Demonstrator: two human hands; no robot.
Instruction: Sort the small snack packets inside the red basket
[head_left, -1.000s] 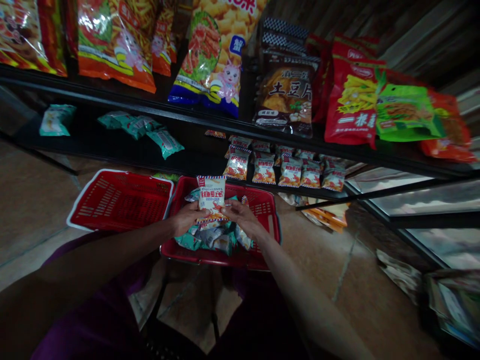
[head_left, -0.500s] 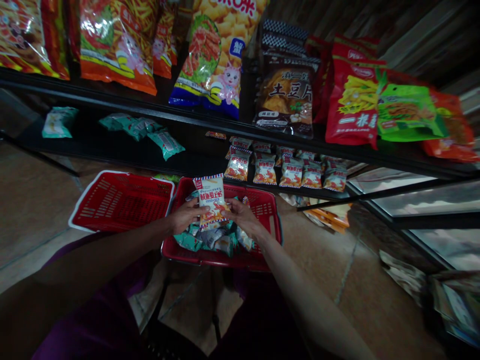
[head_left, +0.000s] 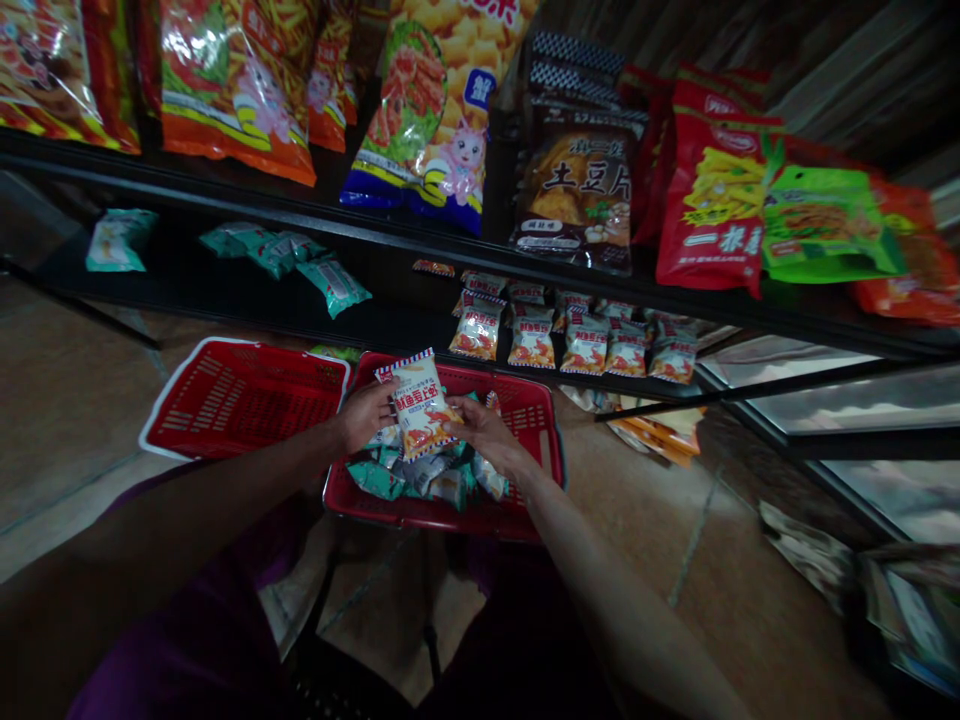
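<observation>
A small white-and-orange snack bag (head_left: 418, 405) with a striped top seal is held between both hands, tilted a little to the left. My left hand (head_left: 367, 414) grips its left edge, fingers partly hidden at the bag. On the lower right side, my right hand (head_left: 489, 434) pinches it with thumb and fingers. Directly underneath is a red shopping basket (head_left: 538, 425) with several teal snack bags (head_left: 375, 480) and some paler packs inside. Similar white-and-orange bags (head_left: 531, 335) stand in rows on the lower shelf ahead.
A second red basket (head_left: 240, 400) with a white rim sits at the left. The black upper shelf (head_left: 262, 205) carries large snack bags, among them a brown potato chip bag (head_left: 574, 190). A few teal bags (head_left: 335, 283) lie on the lower shelf (head_left: 405, 320). Packages (head_left: 660, 430) rest on the tiled floor.
The snack bag has turned counter-clockwise, its top leaning further left. My left hand has moved slightly left and up along its edge; my right hand stays almost in place.
</observation>
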